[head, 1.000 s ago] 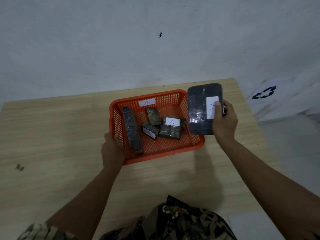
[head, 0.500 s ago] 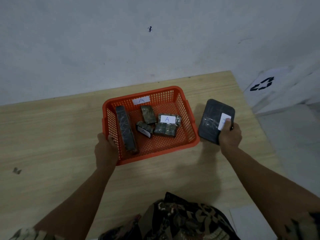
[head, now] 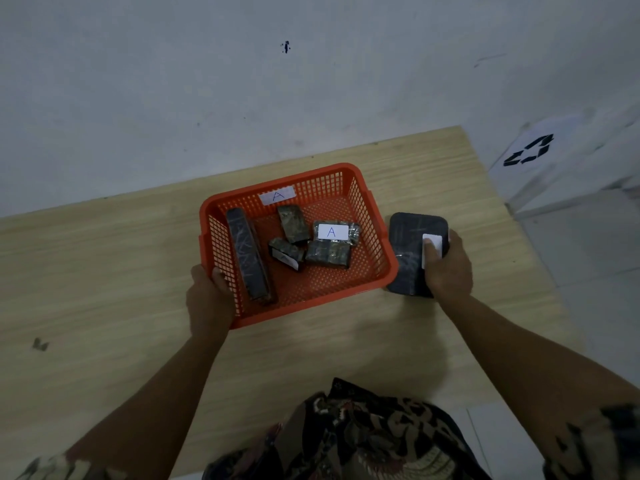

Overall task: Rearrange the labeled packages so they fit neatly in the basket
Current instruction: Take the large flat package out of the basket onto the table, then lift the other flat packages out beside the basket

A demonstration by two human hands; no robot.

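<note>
**A:** Start with the big things. What are you standing over?

**B:** Your wooden table (head: 104,289) runs up to a pale wall, and the orange basket (head: 377,237) sits on it in front of you, with a white "A" label on its far wall.

**A:** And your arms?

**B:** Both reach forward from the bottom of the view, bare to the hands. Your left hand (head: 207,299) is closed on the basket's near-left corner, thumb hooked inside over the rim, fingers outside the mesh wall. Your right hand (head: 448,268) is off the basket's right side, palm down, closed around the near-right part of the flat dark package (head: 412,247), thumb pressing on its white label (head: 434,242).

**A:** Where is that package relative to the basket?

**B:** Outside it, just beside the right wall, its left edge tucked partly behind the basket's rim from this view. It looks to be lying on the table, though I cannot tell for sure.

**A:** What is inside?

**B:** The long dark package (head: 247,258) lies along the left wall, right next to your left thumb. Toward the middle, the package labeled A (head: 334,232) lies with another wrapped package (head: 327,254) touching its near side. A small upright-angled package (head: 292,223) is behind them to the left, and the smallest package (head: 285,252) lies tilted in front of it, white label showing at its near end.
</note>
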